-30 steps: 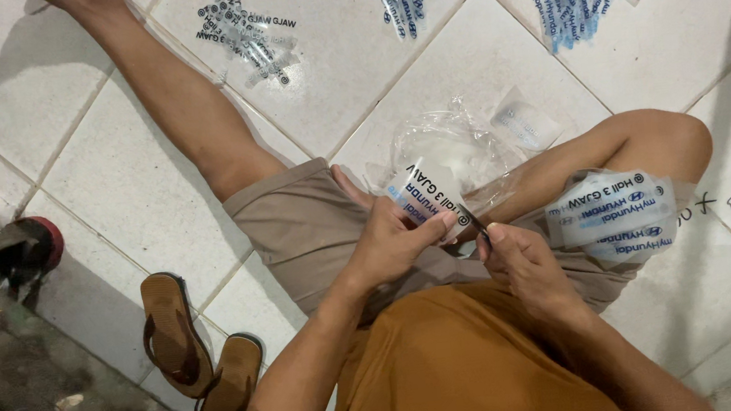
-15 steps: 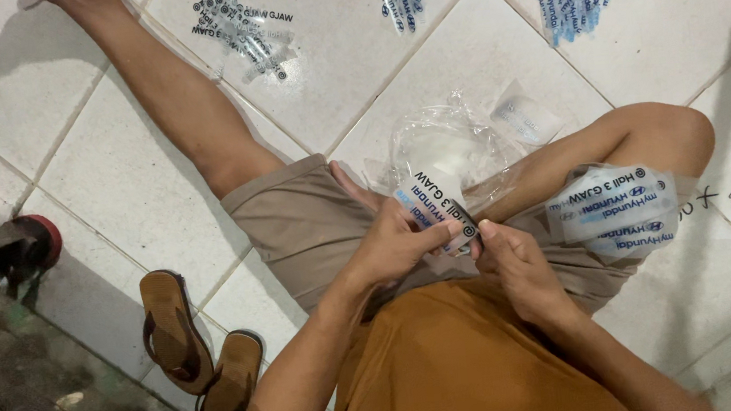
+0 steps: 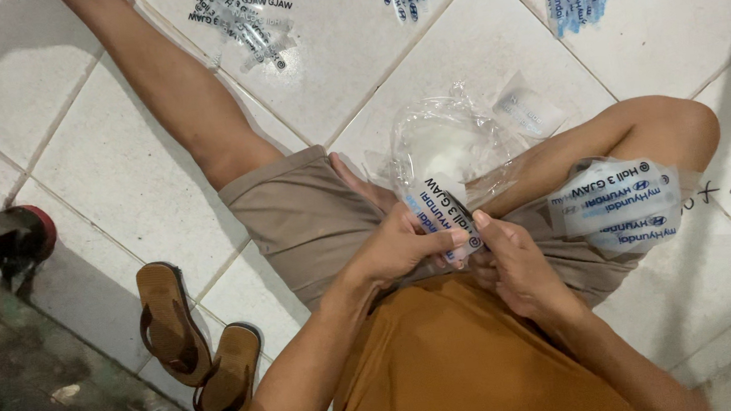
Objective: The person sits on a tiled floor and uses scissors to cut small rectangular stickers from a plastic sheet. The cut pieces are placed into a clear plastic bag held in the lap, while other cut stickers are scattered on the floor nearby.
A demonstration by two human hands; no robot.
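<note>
Hands meet over our lap: left hand (image 3: 405, 248) and right hand (image 3: 514, 263) pinch the printed strip (image 3: 440, 216), its long axis pointing away toward the plastic bag (image 3: 449, 148).

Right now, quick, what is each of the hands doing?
Left hand: closed, pinching a clear printed sticker strip.
Right hand: closed, fingers on the lower end of the same strip.
</note>
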